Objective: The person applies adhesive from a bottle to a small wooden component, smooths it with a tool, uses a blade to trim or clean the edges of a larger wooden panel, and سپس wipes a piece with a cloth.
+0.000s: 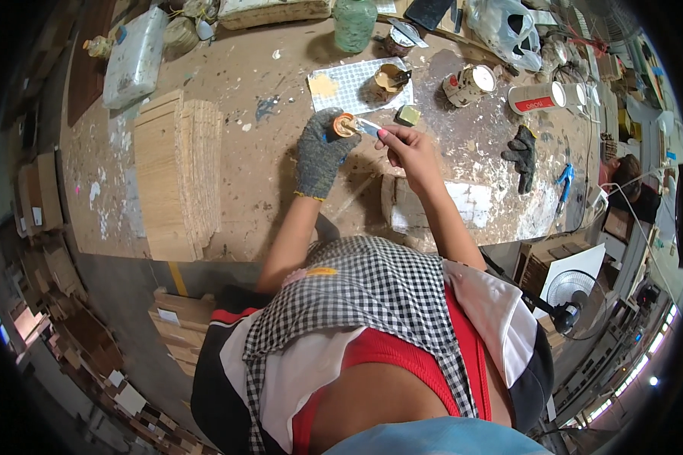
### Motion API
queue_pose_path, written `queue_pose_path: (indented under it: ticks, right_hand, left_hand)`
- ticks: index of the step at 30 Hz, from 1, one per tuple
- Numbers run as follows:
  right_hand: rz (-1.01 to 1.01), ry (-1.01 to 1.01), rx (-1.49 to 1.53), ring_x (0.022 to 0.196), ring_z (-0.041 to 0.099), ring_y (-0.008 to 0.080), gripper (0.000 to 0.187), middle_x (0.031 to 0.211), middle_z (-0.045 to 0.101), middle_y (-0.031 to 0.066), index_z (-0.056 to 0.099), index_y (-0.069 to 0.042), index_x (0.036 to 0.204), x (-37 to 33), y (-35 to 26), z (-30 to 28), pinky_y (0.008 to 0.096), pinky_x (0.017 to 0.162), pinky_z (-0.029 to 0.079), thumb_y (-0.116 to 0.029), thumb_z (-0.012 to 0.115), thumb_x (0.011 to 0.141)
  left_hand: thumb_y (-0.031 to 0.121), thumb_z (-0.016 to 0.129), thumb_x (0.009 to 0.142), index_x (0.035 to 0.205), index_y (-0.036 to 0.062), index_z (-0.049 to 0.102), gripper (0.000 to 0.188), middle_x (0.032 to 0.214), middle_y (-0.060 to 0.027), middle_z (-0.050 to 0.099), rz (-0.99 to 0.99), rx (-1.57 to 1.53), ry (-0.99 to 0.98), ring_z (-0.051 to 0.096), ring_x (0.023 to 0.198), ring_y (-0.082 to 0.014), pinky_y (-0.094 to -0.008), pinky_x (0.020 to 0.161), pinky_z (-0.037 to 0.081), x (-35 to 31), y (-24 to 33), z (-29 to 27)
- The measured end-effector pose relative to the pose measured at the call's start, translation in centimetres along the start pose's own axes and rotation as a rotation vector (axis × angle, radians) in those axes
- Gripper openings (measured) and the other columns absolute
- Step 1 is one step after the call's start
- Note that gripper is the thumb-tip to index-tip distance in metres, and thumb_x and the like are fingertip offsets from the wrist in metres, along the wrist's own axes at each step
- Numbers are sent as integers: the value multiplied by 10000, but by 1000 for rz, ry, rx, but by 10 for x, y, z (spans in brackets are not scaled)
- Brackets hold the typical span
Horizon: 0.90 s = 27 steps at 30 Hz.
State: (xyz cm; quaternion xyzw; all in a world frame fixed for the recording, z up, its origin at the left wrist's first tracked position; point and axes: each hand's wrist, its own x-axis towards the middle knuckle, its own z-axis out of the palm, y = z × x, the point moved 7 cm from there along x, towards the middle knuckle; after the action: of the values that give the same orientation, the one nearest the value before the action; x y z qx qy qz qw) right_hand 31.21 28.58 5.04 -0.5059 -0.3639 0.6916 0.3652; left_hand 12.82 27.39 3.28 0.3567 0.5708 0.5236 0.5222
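My left hand [320, 158], in a grey knitted glove, is closed around a small orange-rimmed cup [337, 121] with tan paste in it. Between the fingertips of my bare right hand [413, 155] is a small spatula [369, 127], its tip at the cup's mouth. Just beyond my right hand a small green-and-yellow block [409, 114] rests on the table. Past both hands lies a checked sheet [347, 74] bearing a smear of tan paste [323, 85]. On its right part stands a paste-stained tub [384, 85] with a dark tool leaning in it.
Wooden boards [161, 182] are stacked at the left of the stained worktable [262, 152]. A white block [432, 203] lies by the near edge. To the right are cans [474, 82], a dark glove [520, 159] and a blue-handled tool [565, 182]. A green jar [354, 26] stands at the back.
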Motion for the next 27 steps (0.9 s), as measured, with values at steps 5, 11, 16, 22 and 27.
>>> queue_pose_path:
  ticks: [5,11,16,22,27]
  right_hand:
    - [83,64,-81,503,434,30,203,759,690,21,716,25,1085,0,18,-24,200,451,312,-128,660,963]
    - [-153,200,114,572,418,30,177,783,649,12,647,-3,1043,21,-14,-50,198,519,321,-171,632,992]
    - [-490,529,-742,633,556,144,552,712,611,61,635,34,1015,70,-71,-76,303,599,455,-438,826,800]
    - [-333,555,-1069,715,694,352,434,723,696,180,748,-17,967,102,-75,-78,406,646,512,-404,812,780]
    - [-367,583,-983,666,670,357,345,702,679,185,757,-32,933,92,-72,-83,405,627,505,-352,776,805]
  left_hand:
    - [16,845,744,1198,9,604,515,1121,-80,670,58,165,8,649,979,-155,-304,858,559,-4,14,-2]
    - [18,842,747,1189,6,614,498,1119,-77,670,102,127,11,642,999,-157,-308,882,553,3,6,0]
    - [21,836,756,1196,7,614,494,1123,-81,669,96,158,-1,641,998,-162,-315,890,551,17,-1,7]
    - [29,826,764,1198,10,615,483,1131,-85,673,126,167,-11,648,1011,-174,-317,901,545,41,-2,10]
    - [6,817,766,1236,-11,586,524,1156,-93,669,144,174,-23,637,1052,-167,-320,927,539,54,-12,14]
